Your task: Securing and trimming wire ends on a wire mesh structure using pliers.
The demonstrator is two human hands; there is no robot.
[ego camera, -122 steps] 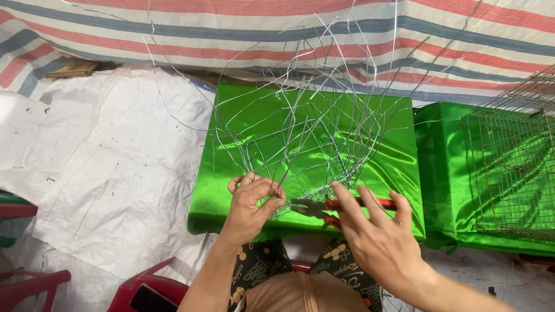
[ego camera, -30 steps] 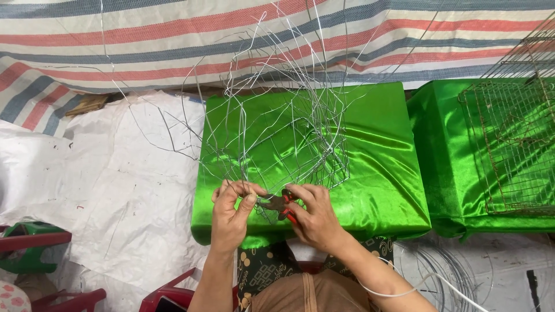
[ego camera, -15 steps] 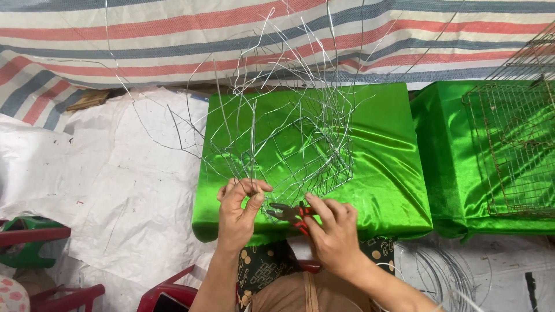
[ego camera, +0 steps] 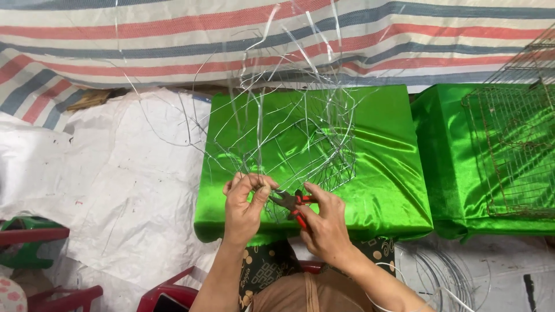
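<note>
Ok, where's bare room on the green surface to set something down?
The right part of the green block is bare, between the wire frame and the mesh cage. Its near-left edge is crowded: left hand, right hand with red-handled pliers.

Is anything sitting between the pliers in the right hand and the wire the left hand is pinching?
Nothing visible. The right hand holds the red-handled pliers with the nose right beside the left hand, which pinches the wire frame on the green cloth-covered block. Only loose wire ends stand up behind.
</note>
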